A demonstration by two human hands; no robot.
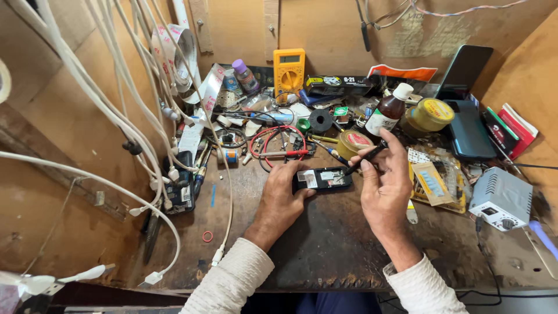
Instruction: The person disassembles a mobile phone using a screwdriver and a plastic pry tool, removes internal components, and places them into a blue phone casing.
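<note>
A small black opened phone (321,178) lies flat on the dark workbench (325,244), its inner board showing. My left hand (283,195) grips its left end and holds it down. My right hand (385,183) holds a thin black tool (365,158) like a pen, its tip touching the phone's right end. Both sleeves are cream knit.
White cables (133,128) hang at the left. A yellow multimeter (289,68) stands at the back, with a brown bottle (387,112), tape rolls (320,120), a round tin (353,141) and red probe leads (279,152). A grey power unit (501,197) sits right, phones (468,134) behind it.
</note>
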